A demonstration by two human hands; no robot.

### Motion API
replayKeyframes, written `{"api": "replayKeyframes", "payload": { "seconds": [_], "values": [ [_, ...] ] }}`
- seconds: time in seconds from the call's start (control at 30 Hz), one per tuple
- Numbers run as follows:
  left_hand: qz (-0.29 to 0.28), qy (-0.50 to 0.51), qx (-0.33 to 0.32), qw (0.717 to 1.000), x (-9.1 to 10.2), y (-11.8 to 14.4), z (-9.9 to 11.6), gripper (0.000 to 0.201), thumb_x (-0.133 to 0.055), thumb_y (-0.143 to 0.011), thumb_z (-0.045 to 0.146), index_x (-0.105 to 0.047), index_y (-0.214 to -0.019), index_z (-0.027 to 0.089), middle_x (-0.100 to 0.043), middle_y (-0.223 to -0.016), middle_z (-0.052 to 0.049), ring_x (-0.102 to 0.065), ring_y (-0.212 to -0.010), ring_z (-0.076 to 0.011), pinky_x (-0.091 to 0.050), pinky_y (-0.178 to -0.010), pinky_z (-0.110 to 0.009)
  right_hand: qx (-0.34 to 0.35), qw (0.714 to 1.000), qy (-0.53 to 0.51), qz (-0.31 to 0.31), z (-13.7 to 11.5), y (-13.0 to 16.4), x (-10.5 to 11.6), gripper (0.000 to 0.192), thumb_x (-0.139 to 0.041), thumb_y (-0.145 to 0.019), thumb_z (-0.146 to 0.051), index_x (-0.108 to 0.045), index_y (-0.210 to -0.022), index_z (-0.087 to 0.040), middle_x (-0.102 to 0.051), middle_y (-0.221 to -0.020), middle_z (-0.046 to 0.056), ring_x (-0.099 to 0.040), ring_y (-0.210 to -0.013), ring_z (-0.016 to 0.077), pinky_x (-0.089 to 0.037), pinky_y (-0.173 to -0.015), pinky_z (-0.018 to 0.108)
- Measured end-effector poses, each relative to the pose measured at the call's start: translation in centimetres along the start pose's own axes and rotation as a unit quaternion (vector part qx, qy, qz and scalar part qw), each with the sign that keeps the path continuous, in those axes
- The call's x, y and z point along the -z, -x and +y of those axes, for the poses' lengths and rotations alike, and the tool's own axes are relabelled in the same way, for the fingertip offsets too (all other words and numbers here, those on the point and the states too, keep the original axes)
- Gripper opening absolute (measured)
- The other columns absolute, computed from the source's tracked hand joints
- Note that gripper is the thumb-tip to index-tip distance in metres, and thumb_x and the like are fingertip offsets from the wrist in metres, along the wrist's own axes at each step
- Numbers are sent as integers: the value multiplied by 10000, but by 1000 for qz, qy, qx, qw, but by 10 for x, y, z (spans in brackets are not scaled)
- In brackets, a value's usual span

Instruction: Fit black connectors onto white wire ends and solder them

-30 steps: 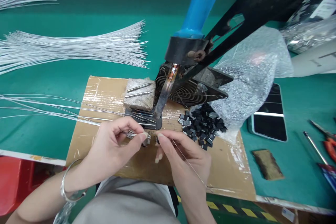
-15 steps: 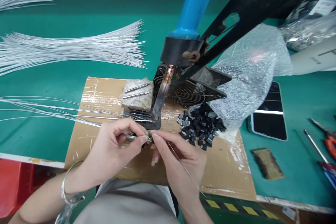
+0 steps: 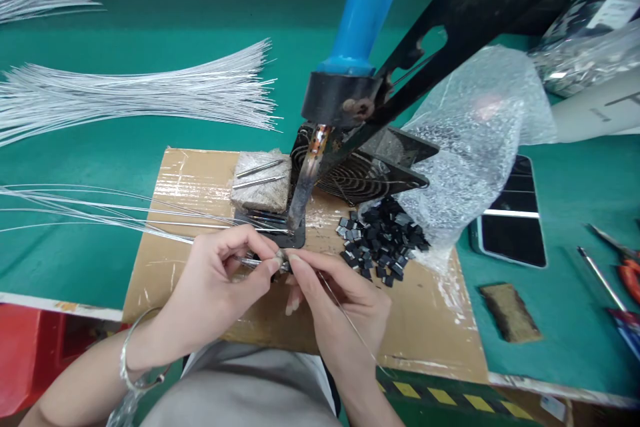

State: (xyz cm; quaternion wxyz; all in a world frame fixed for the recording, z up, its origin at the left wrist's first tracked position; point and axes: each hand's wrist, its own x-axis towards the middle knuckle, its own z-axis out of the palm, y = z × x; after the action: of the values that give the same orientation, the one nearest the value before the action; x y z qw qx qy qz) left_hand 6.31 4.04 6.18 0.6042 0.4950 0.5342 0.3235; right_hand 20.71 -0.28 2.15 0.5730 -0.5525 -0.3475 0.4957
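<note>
Two hands meet at the near edge of a cardboard sheet (image 3: 200, 177) lying on a green bench (image 3: 150, 133). Left hand (image 3: 220, 283): thumb and forefinger pinched together on a thin wire (image 3: 125, 221), one of several loose wires running off to the left; a bangle (image 3: 131, 367) circles the wrist. Right hand (image 3: 340, 303): thumb and forefinger closed on a small dark part (image 3: 283, 260), which touches the left fingertips at the wire's end; a second fine wire (image 3: 353, 323) trails back over this hand toward the body. Just beyond the fingers, a soldering iron (image 3: 350, 33) with a blue handle slants down from a black stand (image 3: 450, 27), its tip (image 3: 299, 197) resting over a dark plate (image 3: 273, 230). Left of the tip, a grey block (image 3: 260, 190) carries two metal pins. Behind the tip lies a black fan (image 3: 360, 170). Right of the hands, a heap of black parts (image 3: 383, 240) spills from a bubble bag (image 3: 475, 140). Further right: a phone (image 3: 515, 230), a brown pad (image 3: 510, 312), red-handled pliers (image 3: 627, 267). At the far left, a bundle of white wires (image 3: 140, 90) fans across the bench.
</note>
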Motion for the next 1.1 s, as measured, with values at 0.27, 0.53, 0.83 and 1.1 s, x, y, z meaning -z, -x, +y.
{"api": "replayKeyframes", "payload": {
  "seconds": [0.27, 0.53, 0.83, 1.1],
  "values": [
    [14, -48, 0, 999, -2, -2, 0, 98, -681, -826, 191, -686, -730, 175, -757, -809, -40, -666, -744, -146, -494, -670, -240, 48, 995, 74, -44, 7, 3, 16, 336, -444, -1100, -348, -755, -1223, -318, -551, -774, -15, -525, -613, 107, -448, -547, 253],
    [34, -84, -7, 996, -3, -7, 3, 101, -663, -815, 223, -685, -732, 169, -759, -825, -61, -672, -733, -167, -476, -627, -260, 48, 984, 167, 28, -6, 7, 22, 195, -443, -1068, -257, -566, -1217, -280, -594, -707, -54, -520, -621, 141, -407, -613, 283],
    [45, -101, 8, 994, -3, -10, 5, 110, -660, -811, 250, -680, -736, 172, -750, -834, -70, -687, -759, -198, -470, -622, -295, 129, 977, 159, -54, -14, -3, 27, 186, -564, -1007, -175, -565, -828, -225, -666, -1048, 68, -667, -1001, 218, -534, -874, 355],
    [50, -89, 3, 995, -4, -14, 7, 89, -663, -810, 229, -676, -748, 166, -737, -828, -53, -658, -727, -177, -476, -633, -290, 39, 996, 80, -21, -23, 3, 11, 198, -624, -995, -202, -598, -801, -233, -789, -1142, 48, -757, -1072, 193, -572, -980, 315]
  ]
}}
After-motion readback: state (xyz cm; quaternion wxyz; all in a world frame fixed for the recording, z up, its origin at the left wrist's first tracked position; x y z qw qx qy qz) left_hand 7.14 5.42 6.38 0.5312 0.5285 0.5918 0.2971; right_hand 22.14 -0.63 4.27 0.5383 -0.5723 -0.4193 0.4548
